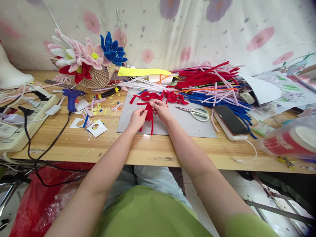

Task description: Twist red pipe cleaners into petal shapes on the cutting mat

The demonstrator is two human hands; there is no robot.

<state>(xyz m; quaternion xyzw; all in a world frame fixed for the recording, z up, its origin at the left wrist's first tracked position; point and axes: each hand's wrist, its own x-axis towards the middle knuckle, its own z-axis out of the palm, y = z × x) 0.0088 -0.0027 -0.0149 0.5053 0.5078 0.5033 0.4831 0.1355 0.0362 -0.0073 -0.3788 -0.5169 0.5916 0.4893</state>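
Over the grey cutting mat (182,126), both my hands are closed on a small bunch of red pipe cleaners (149,113). My left hand (138,118) pinches the bunch from the left side. At its upper end, my right hand (160,110) grips with thumb and fingers, hiding part of it. The loose ends hang down toward the table's front edge. Just beyond my hands lie several bent red pipe-cleaner pieces (145,97), some shaped into loops. Scissors (197,113) with pale handles rest shut on the mat to the right.
A blue glue gun (72,98) with a black cord stands left, near a power strip (29,121). Pipe-cleaner flowers (92,56) fill the back left. Bundles of red (197,79) and blue pipe cleaners (222,103) lie behind the mat. A phone (230,119) and a bagged cup (291,140) are right.
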